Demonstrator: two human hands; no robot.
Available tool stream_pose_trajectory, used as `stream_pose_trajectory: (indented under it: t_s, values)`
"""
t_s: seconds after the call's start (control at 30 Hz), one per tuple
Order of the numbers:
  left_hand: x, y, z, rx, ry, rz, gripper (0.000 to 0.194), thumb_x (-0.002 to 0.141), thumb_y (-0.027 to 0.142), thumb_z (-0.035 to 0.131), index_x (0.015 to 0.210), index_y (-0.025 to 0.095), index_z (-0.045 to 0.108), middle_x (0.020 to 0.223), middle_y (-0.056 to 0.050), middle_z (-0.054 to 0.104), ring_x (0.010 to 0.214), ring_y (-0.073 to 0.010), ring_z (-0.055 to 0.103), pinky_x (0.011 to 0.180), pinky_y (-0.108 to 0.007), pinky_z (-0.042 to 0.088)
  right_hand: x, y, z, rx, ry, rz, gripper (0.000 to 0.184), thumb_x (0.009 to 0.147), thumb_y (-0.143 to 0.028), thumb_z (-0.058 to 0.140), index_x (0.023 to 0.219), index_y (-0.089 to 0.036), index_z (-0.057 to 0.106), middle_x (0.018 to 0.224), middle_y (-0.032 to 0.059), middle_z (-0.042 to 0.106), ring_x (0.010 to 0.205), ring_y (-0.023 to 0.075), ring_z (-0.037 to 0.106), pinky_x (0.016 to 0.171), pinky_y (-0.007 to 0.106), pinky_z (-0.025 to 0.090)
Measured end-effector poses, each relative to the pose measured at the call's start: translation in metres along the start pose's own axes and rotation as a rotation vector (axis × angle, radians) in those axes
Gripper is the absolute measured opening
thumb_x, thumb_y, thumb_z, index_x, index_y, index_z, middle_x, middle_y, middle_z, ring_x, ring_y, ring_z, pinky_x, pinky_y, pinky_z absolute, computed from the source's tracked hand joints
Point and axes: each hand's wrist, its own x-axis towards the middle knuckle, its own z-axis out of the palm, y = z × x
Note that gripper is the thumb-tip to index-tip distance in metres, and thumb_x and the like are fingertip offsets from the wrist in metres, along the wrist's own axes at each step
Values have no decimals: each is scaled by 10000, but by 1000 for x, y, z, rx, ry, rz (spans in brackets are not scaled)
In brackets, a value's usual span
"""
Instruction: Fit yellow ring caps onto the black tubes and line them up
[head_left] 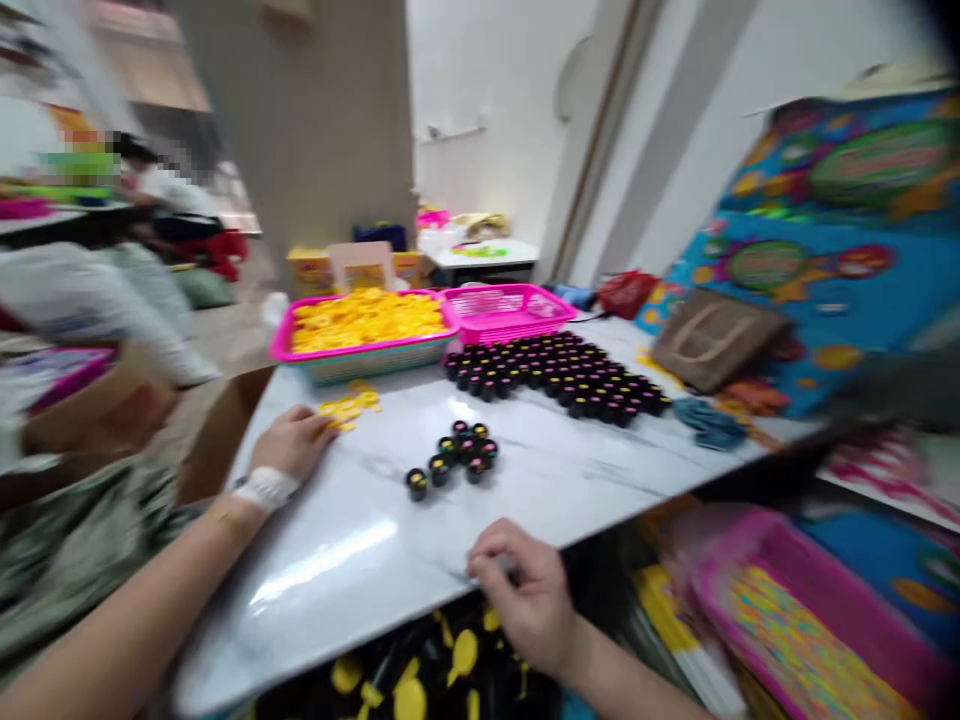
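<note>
Left hand (292, 447) sits loosely curled on the marble table (360, 580), a white wrap (266, 489) on its wrist and its fingertips just beside loose yellow caps (349, 408); I see nothing gripped. Right hand (517, 590) hangs at the table's near edge, fingers (487, 550) bent narrow, and that spot is too blurred for me to tell whether they pinch something. Between the hands stands a small cluster of black bottles (454, 460), yellow showing on top. Farther on lie rows of the same bottles (555, 375), then a pink basket (367, 345) heaped with yellow caps beside a second pink basket (506, 310). Dark shapes smear my right edge, and a person (172, 190) at upper left is too blurred to make out
</note>
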Motion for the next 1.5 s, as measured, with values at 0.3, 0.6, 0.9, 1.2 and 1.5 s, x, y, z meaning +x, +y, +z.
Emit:
stream_pose_trajectory:
  t_s: [0.3, 0.6, 0.9, 1.2, 1.5]
  values:
    - [-48, 48, -27, -123, 216, -55, 274, 829, 484, 540, 808, 237, 657, 886, -5, 668, 844, -222, 645, 820, -392, 538, -2, -9, 4, -56, -73, -141, 151, 821, -127, 572, 912, -212, 658, 789, 56, 674, 740, 188, 629, 681, 314, 523]
    - [-119, 176, -62, -616, -164, 175, 112, 880, 246, 560, 906, 211, 663, 811, -42, 691, 765, -158, 638, 676, -269, 510, -4, 4, 19, 276, -105, 346, 140, 913, -279, 589, 1044, -233, 572, 789, 6, 617, 631, 122, 595, 529, 225, 498]
    - [-110, 174, -42, -742, -188, -24, 251, 803, 341, 698, 1005, 198, 660, 827, -19, 670, 693, -136, 593, 627, -255, 485, 11, 9, -8, 336, -246, 591, 266, 874, -430, 621, 915, -168, 645, 598, -16, 604, 427, 83, 486, 429, 215, 401]
    - [-68, 149, -8, -513, -90, -114, 276, 710, 261, 772, 958, 186, 679, 873, -29, 613, 766, -167, 587, 765, -334, 507, 17, 13, -13, 22, -270, 544, 209, 783, -393, 697, 801, -186, 675, 675, 5, 627, 479, 110, 529, 438, 235, 435]
    - [-126, 172, -21, -630, -108, -10, 242, 798, 292, 691, 1006, 168, 685, 893, -52, 642, 863, -194, 593, 773, -324, 488, 32, 1, -4, 293, -279, 648, 279, 780, -376, 714, 963, -165, 712, 583, -17, 621, 453, 102, 540, 454, 233, 453]
